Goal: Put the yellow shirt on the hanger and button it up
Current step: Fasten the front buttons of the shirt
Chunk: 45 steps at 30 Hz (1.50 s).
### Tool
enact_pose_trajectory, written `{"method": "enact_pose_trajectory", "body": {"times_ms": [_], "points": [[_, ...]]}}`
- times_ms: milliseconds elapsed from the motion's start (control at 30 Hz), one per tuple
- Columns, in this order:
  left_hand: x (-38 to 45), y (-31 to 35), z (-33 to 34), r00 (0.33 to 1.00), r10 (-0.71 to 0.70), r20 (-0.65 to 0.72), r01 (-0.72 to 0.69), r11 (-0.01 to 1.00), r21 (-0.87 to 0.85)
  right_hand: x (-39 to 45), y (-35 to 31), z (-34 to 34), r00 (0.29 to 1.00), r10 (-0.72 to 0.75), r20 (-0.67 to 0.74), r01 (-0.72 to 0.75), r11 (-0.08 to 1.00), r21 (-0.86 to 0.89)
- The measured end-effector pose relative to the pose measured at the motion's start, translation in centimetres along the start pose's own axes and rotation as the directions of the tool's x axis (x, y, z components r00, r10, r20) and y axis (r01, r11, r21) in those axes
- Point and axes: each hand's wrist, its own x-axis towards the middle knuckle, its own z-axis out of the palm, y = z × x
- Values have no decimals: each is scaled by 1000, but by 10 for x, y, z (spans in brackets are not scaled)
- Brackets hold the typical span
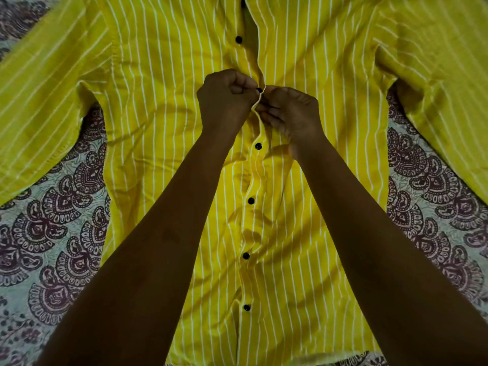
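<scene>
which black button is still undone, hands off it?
The upper button, above both hands, where the shirt front gapes open. The four below the hands are closed; the one between the fingers is being worked.

Pale bedsheet [52,207] with dark maroon paisley print, visible on both sides

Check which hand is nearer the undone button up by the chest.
Left. The left hand sits just below the undone button; the right hand is lower and further right.
</scene>
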Motion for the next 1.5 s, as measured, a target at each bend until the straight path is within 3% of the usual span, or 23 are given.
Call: {"method": "enact_pose_trajectory", "body": {"times_ms": [267,367,533,733,900,1033,1133,1233,1300,1367,1433,1500], "points": [[1,0,-2,998,-42,46,44,998,-34,4,1,-5,999,-14,50,16,999,-39],[0,-1,-4,992,-110,64,117,987,-111,5,14,0,984,-177,-28,172,977,-128],[-5,-4,-5,968,-228,104,247,937,-246,2,40,11,850,-507,-140,418,813,-405],[-6,-6,1,959,-275,66,279,886,-371,2,45,14,770,-627,-120,488,700,-522],[-6,-11,7,956,-291,47,282,853,-440,-3,41,14,772,-627,-108,512,713,-479],[-5,-17,9,983,-182,-1,171,926,-338,-3,32,18,854,-485,-188,406,848,-341],[-3,-20,0,993,120,10,-119,989,-93,-1,15,17,943,-248,-220,180,940,-288],[3,-19,-9,911,407,68,-412,886,213,2,-5,11,996,4,-87,-16,990,-140],[4,-15,-8,886,456,82,-457,827,327,6,-14,7,993,106,-50,-113,980,-164],[5,-13,-6,920,387,65,-386,863,325,13,-15,5,994,56,-96,-84,945,-316],[14,-11,-10,963,264,53,-268,929,256,20,-15,2,980,-171,-105,77,803,-591],[27,-7,-18,972,232,39,-235,949,211,22,-21,3,928,-372,-32,237,652,-720]]}}
